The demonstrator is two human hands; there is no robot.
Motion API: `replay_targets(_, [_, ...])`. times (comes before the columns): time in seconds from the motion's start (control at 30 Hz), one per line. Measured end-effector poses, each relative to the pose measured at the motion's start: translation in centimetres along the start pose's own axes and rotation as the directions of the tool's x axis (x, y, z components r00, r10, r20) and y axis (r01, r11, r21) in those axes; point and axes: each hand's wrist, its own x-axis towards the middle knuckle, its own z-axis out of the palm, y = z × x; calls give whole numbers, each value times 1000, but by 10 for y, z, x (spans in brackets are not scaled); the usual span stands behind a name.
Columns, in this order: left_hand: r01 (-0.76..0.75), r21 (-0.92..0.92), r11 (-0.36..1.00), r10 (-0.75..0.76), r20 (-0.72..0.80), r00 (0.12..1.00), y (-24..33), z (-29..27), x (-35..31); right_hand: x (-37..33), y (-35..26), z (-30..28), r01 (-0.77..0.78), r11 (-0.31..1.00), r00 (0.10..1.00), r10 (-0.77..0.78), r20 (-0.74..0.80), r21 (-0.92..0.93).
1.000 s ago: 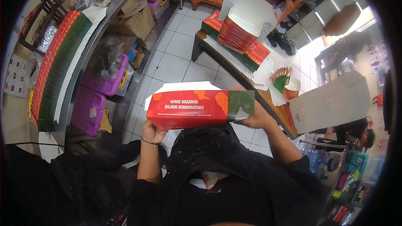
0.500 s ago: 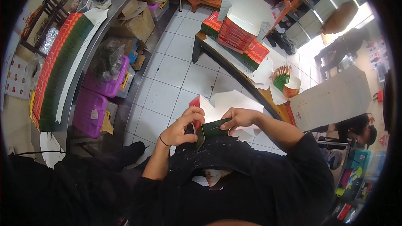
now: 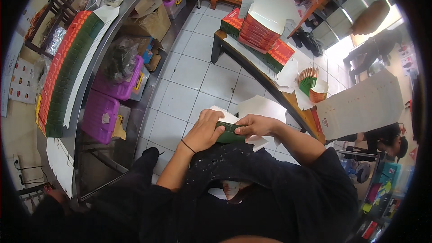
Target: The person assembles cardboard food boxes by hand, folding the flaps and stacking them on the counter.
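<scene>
A cardboard food box (image 3: 265, 108), white inside with a dark green outer panel, is held between my two hands close to my body. My left hand (image 3: 204, 130) is closed on its left corner, with the thumb on the green panel and the fingers over the top. My right hand (image 3: 256, 125) pinches the upper edge of that panel from the right, thumb pointing left. The two thumbs lie a short way apart. White flaps of the box spread out beyond and below my right hand. Its left side is mostly covered by my left fingers.
A bench (image 3: 252, 74) across from me carries a stack of nested red boxes (image 3: 260, 33) and flat white card. A long row of red and green boxes (image 3: 67, 69) lies on the left table. Purple bins (image 3: 99, 117) sit beneath. Another person (image 3: 382, 144) is at the right.
My left hand has turned and shifted inward, its fingers now over the corner. The green panels that stood apart at the corner are now pressed together, and the red side is covered.
</scene>
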Motion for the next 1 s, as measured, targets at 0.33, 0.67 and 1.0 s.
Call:
replay_targets(0.33, [434, -467, 770, -519, -63, 852, -35, 24, -24, -12, -6, 13, 172, 573, 109, -819, -563, -801])
replay_targets(0.67, [512, -650, 561, -593, 116, 797, -48, 24, -16, 32, 6, 0, 245, 916, 819, -372, -438, -319])
replay_targets(1.0, [539, -540, 647, -601, 74, 796, -57, 33, 6, 65, 27, -17, 147, 951, 588, -304, -749, -270])
